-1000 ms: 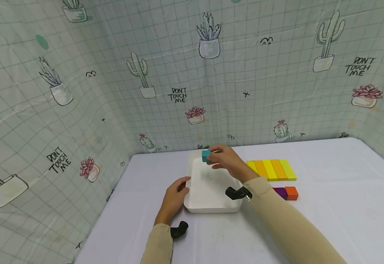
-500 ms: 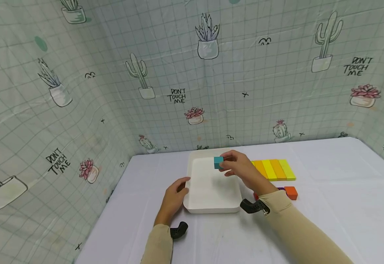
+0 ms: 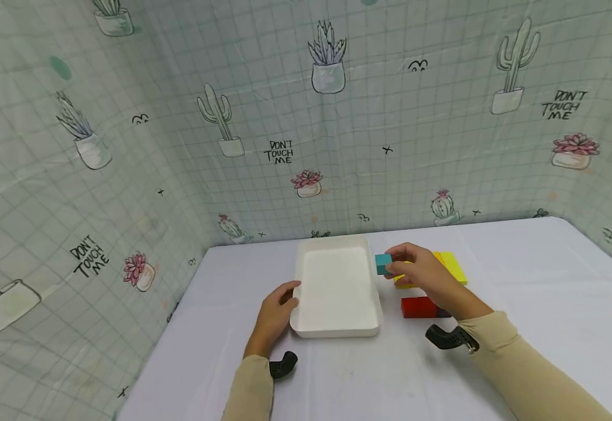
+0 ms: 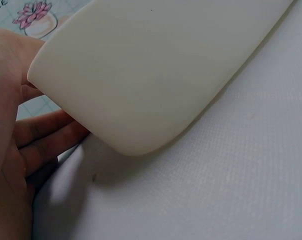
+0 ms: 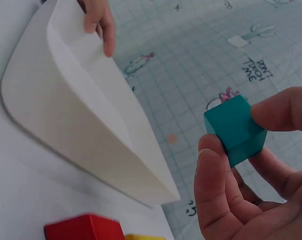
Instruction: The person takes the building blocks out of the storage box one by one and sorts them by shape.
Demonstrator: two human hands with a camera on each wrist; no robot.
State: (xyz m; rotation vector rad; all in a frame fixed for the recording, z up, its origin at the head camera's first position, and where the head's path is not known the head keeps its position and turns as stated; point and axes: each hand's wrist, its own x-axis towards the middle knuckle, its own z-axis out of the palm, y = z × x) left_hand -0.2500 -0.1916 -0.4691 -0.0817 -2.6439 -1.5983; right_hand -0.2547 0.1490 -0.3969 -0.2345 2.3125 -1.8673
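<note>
A teal cube point(image 3: 382, 264) is pinched between the thumb and fingers of my right hand point(image 3: 419, 272), held up just past the right rim of a white rectangular tray point(image 3: 334, 334). In the right wrist view the cube point(image 5: 234, 127) shows thumb and fingertips on its sides. My left hand point(image 3: 277, 313) grips the tray's left rim. Two of its fingertips point(image 5: 108, 42) hang over the rim in the right wrist view, while other fingers point(image 4: 51, 140) lie against the outer wall in the left wrist view. The tray's inside is bare.
Right of the tray lie yellow and orange flat blocks point(image 3: 452, 268) side by side, partly behind my right hand. Nearer to me are a red block point(image 3: 418, 307) and a dark purple one point(image 3: 443, 313). A patterned cloth point(image 3: 358, 140) hangs behind the white table point(image 3: 348, 380).
My right hand has carried the teal cube rightward, from over the tray's far end to beyond its right rim. The red block has come into sight. My left hand has stayed put.
</note>
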